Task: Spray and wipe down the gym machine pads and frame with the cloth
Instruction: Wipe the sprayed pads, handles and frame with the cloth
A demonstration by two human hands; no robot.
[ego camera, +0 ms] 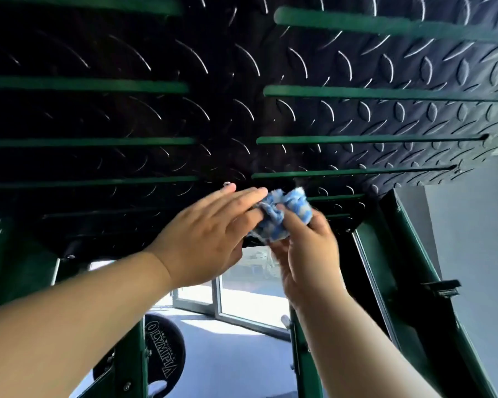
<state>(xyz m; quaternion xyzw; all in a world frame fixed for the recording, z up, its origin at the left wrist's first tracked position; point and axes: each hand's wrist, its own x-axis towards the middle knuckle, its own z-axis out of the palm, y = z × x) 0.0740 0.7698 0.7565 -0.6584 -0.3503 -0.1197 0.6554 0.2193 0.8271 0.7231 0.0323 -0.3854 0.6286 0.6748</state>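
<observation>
Both forearms are cut off by the lower edge of the view and are raised side by side. The left hand (204, 239) is held with its fingers straight and close together, and their tips lie against the cloth (285, 214). The right hand (308, 254) is blurred by motion, but its thumb and curled fingers can be seen clamped round the cloth from below. The two hands are thus brought together on it.

The cloth is a fluffy blue and white rag, bunched into a loose wad. Its lower part is covered by the fingers of both hands, so its full size cannot be judged. It is held just beneath the lower edge of the tread plate (385, 67), and whether it touches the metal cannot be told.

Above and beyond the hands, the black plate is seen with a raised diamond pattern, crossed by green bars (385, 93). To the left of the hands its surface is lost in deep shadow. A small pale round spot just above the left fingertips is too small to identify.

Green frame (408, 268) members run down to the right of the right hand. Below the left forearm a black weight plate (164, 354) lettered OLYMPIA is partly hidden. Farthest off, between the wrists, bright glass doors (250, 300) are overexposed.
</observation>
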